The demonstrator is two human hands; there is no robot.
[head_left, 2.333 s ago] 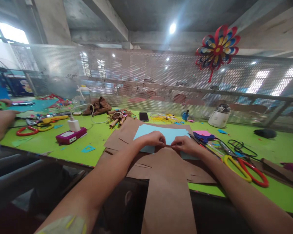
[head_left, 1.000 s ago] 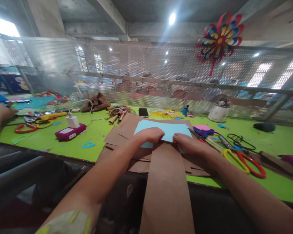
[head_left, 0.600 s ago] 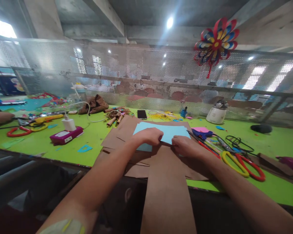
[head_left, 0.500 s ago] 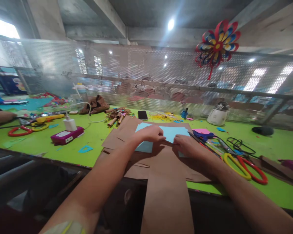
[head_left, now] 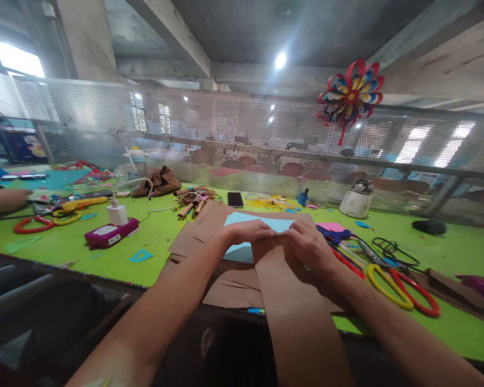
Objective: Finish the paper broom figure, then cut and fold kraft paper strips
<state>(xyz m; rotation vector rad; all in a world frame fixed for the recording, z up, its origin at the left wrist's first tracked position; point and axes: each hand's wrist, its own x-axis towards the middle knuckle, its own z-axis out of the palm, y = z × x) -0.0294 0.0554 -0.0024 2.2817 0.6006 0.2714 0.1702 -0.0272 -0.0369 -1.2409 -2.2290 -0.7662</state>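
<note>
A long brown paper strip (head_left: 294, 301) runs from the table's near edge up over a light blue sheet (head_left: 242, 251). My left hand (head_left: 248, 231) and my right hand (head_left: 308, 244) both pinch the strip's far end, fingers closed, thumbs and fingertips close together above the blue sheet. More brown paper sheets (head_left: 210, 226) with cut slits lie beneath the blue one on the green table (head_left: 153, 236).
Yellow and red scissors (head_left: 403, 282) and black scissors (head_left: 393, 250) lie right of my hands. A purple box with a white charger (head_left: 111, 231) sits to the left, a phone (head_left: 235, 199) and paper rolls (head_left: 191, 198) behind. Another person's hand (head_left: 2, 201) is at far left.
My hands have moved farther up over the blue sheet, drawing the strip's end with them. The strip now lies slanted toward the right. The camera tilted slightly.
</note>
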